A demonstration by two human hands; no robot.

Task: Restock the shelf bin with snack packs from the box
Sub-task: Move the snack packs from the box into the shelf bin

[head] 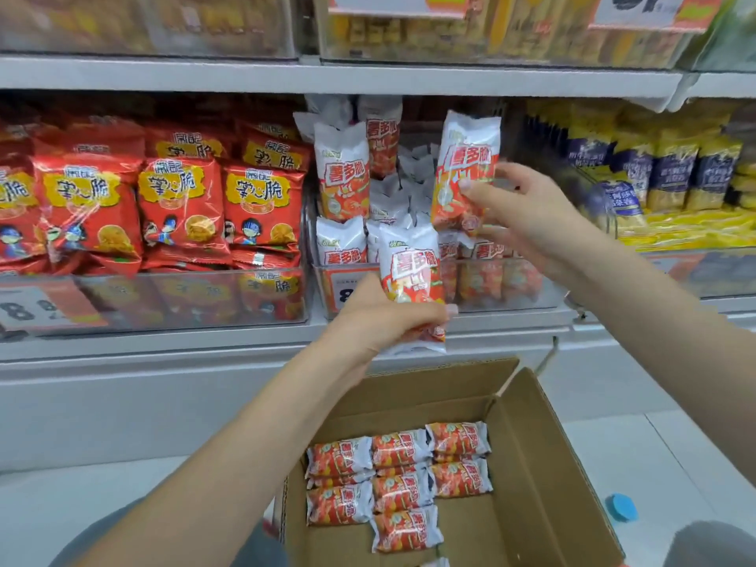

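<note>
Two packs held | left hand grips one | right hand pinches another | bin labels blurred

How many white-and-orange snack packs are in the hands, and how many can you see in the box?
Packs in hands: 2, one in the left hand at and one in the right hand at.
Packs showing in the box: 7 on the top layer, such as; more edges peek from below.
Total: 9
</note>
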